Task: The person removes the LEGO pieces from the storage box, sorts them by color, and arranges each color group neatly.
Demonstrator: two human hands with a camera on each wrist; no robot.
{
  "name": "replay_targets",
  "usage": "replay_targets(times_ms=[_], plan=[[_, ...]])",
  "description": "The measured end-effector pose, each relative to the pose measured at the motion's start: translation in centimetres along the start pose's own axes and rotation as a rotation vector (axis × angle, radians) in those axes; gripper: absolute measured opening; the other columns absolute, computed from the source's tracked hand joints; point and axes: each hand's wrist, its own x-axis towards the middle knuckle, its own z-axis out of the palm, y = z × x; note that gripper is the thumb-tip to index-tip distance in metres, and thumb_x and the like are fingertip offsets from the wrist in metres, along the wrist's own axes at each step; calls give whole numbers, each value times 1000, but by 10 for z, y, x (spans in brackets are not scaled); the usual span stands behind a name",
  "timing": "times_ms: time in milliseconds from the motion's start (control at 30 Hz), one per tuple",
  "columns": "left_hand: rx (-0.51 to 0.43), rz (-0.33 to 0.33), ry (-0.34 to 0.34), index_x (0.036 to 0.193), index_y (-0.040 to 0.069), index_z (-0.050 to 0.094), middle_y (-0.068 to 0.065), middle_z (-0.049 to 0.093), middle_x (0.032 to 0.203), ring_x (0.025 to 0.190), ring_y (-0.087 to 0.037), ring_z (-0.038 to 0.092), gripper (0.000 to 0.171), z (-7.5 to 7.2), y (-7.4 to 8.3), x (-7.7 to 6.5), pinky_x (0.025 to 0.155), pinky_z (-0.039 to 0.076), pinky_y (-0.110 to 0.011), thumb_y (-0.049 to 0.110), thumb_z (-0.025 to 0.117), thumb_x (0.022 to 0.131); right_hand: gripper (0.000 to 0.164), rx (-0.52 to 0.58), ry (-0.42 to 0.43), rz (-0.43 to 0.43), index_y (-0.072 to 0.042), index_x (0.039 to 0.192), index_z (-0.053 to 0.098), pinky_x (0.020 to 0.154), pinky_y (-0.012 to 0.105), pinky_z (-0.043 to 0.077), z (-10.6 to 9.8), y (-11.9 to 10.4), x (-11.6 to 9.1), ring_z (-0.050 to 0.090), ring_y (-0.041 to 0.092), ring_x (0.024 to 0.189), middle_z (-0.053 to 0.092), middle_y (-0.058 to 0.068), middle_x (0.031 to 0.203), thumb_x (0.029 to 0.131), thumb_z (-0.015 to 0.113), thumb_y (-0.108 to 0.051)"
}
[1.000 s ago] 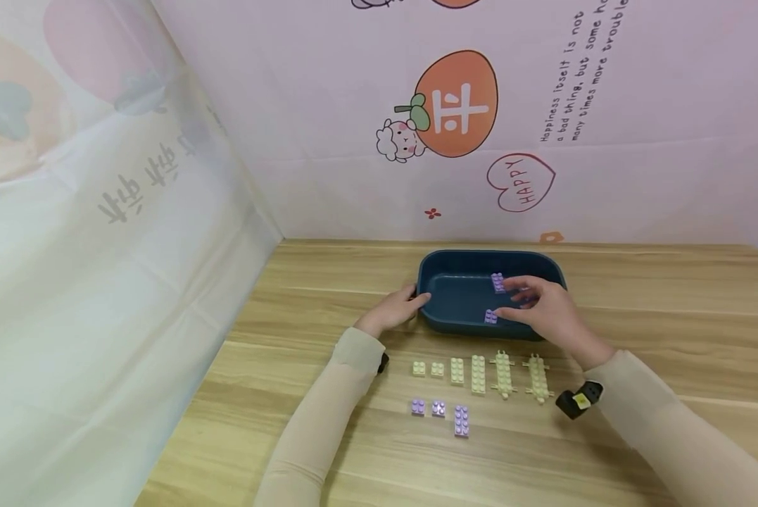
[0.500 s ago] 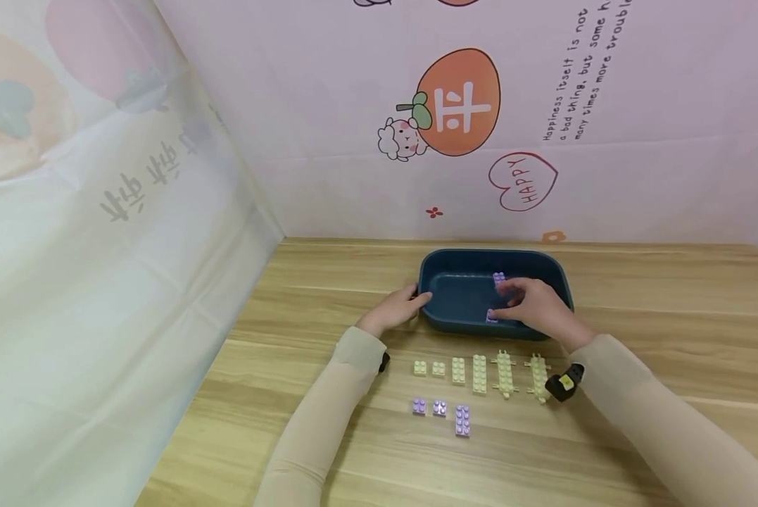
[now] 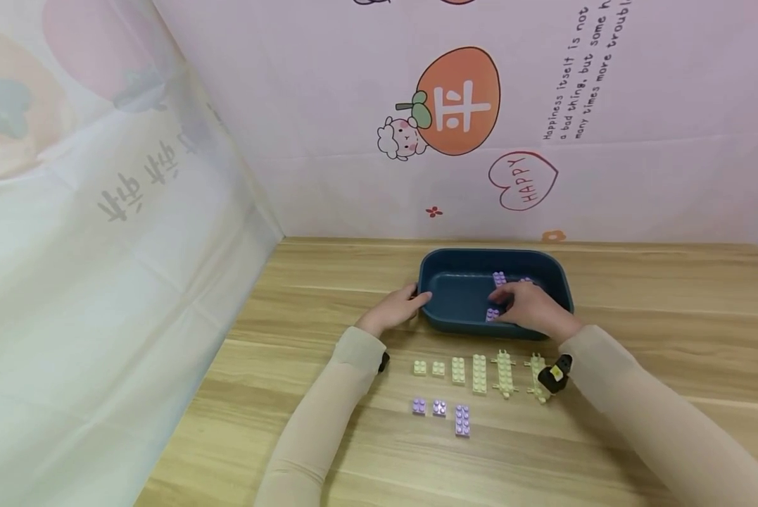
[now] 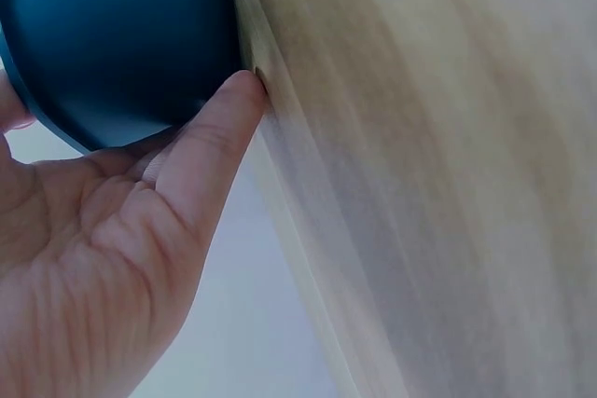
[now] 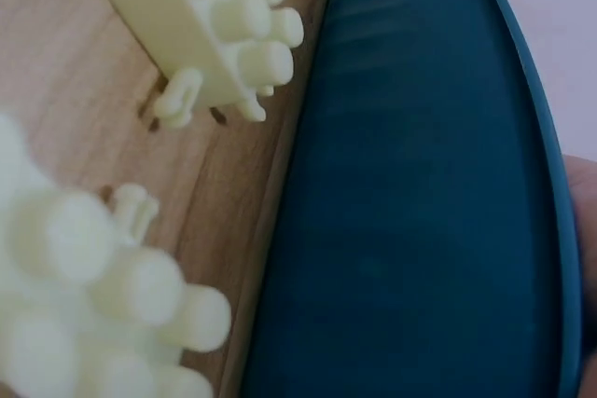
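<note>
In the head view a dark blue tray (image 3: 457,327) stands near the back of the table. My left hand (image 3: 391,310) grips its left end, thumb over the rim and fingers outside; the left wrist view shows the hand (image 4: 131,230) against the tray's outer wall. Inside the tray is my right hand (image 3: 533,308), thumb and index finger apart. A small purple building brick (image 3: 492,314) lies right by the thumb. Behind the fingers are a longer purple brick (image 3: 500,279) and another purple brick (image 3: 526,280), partly hidden. The right fingers are mostly out of the right wrist view.
Cream bricks (image 3: 478,373) line up in front of the tray, with two axled cream pieces (image 3: 504,373) at the right end. Nearer the person lie three purple bricks (image 3: 439,408). A printed cloth (image 3: 353,190) hangs behind the table (image 3: 277,394).
My right hand has moved left and lower in the tray, bringing the purple brick behind it into view. The left hand stays on the tray's end.
</note>
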Motion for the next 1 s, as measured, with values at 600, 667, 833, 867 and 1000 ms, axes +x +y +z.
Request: replay_targets(times_ms=[600,667,833,867,1000], plan=[[13,4,9,154,9,24,-15,57,132,124,-25,50,70,0,1,0,111,37,-43,53,36,101,29,12,-46,-21,5,108,68,72,35,55,-2,4,8,61,24,86,66,22,108,82,75,-8],[16,4,9,154,9,24,-15,54,136,128,-25,48,71,-1,1,-1,112,36,-43,54,36,101,29,14,-54,-17,5,109,68,72,34,55,-2,3,8,61,23,86,66,22,108,83,74,-6],[16,4,2,155,8,23,-14,47,146,137,-24,41,72,0,-1,0,115,33,-42,55,36,101,31,24,-64,-1,5,111,67,75,36,55,-3,4,7,60,25,90,65,21,109,84,74,-8],[16,4,1,155,8,22,-14,45,148,138,-24,40,73,0,-1,0,115,33,-42,55,36,101,31,35,-62,6,5,112,67,76,36,55,-3,4,7,60,26,91,65,21,109,84,74,-9],[15,10,1,155,10,23,-14,47,146,136,-24,43,72,0,0,0,114,34,-42,55,36,101,34,102,-41,33,6,115,65,77,34,54,-6,6,7,60,25,91,64,19,106,85,72,-9]])
